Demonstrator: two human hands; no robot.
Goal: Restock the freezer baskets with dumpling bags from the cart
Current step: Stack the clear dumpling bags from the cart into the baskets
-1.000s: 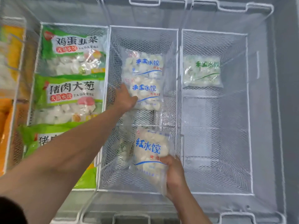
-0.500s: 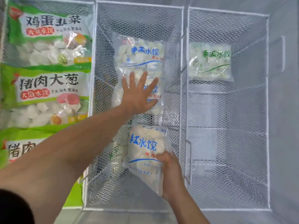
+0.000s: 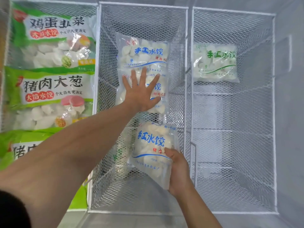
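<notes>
The left hand point(image 3: 139, 94) has stayed flat on the blue bag point(image 3: 160, 96) in the middle basket point(image 3: 143, 7) — fingers still spread wide. The right hand point(image 3: 178, 171) keeps gripping another dumpling bag point(image 3: 153, 150) by its lower corner — thumb on front, held over the basket's near end.

Glossy clear-plastic bags point(image 3: 153, 150) – white wire-mesh baskets point(image 3: 143, 20)

Clear dumpling bag point(image 3: 152, 153) tilted, in middle basket point(image 3: 143, 6).

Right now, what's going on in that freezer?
A person is stocking the middle wire basket. The left hand presses flat on the second blue-print dumpling bag, which lies below another at the far end. The right hand grips a third blue-print bag above the near end, not yet laid down.
</notes>
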